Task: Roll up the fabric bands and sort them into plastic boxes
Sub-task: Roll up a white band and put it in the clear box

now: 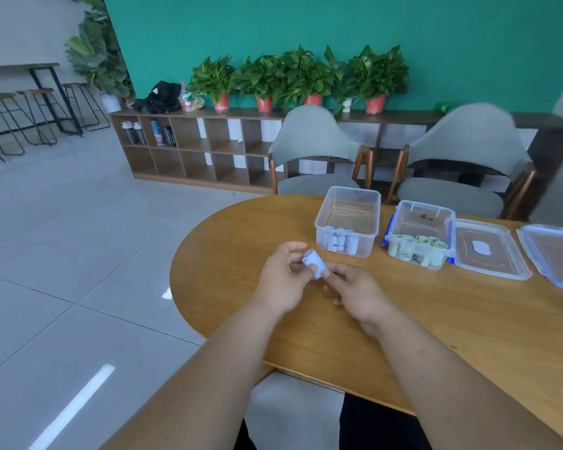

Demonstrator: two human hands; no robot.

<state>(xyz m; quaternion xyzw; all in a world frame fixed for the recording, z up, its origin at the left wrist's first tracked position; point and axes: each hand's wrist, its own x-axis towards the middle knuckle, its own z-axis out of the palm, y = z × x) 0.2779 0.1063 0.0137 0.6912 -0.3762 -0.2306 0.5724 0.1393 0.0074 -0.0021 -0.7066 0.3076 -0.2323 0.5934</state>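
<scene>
L hand [281, 277] + R hand [355, 292] pinch white roll [313, 262], axis slanting down-R; white-rolls box [355, 190] just beyond, desk [452, 326] far edge, R nearer.

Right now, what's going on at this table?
A person holds a rolled pale blue band above the wooden table, gripping it with both the left hand and the right hand. Past the hands, a clear box already contains pale rolls, and a blue-clipped box contains green rolls. The lids lie to the right. This band is not yet in a box.
</scene>
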